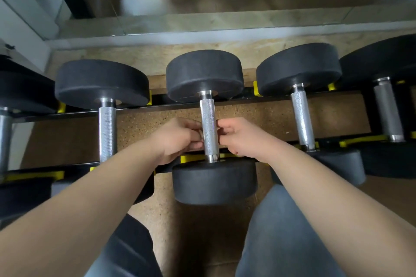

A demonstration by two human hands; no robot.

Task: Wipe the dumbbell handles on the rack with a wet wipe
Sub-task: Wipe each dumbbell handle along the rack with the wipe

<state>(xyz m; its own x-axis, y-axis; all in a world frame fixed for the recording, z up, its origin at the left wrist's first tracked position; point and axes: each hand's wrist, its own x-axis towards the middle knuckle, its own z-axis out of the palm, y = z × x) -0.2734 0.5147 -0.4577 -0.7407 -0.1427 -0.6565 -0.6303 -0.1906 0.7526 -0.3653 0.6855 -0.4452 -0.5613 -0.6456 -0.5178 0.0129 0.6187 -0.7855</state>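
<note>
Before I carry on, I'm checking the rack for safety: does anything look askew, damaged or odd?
The dumbbells sit straight on the rack, none damaged. One oddity: the left hand and right hand both curl at the middle handle, yet no wet wipe shows in either. It may be hidden underneath.

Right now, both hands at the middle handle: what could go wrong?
1. No wipe shows: the left hand and right hand curl their fingers against the handle from both sides, so it may go unwiped.
2. The fingers sit low, near the yellow cradle; if the dumbbell rolls, they could get pinched.
</note>
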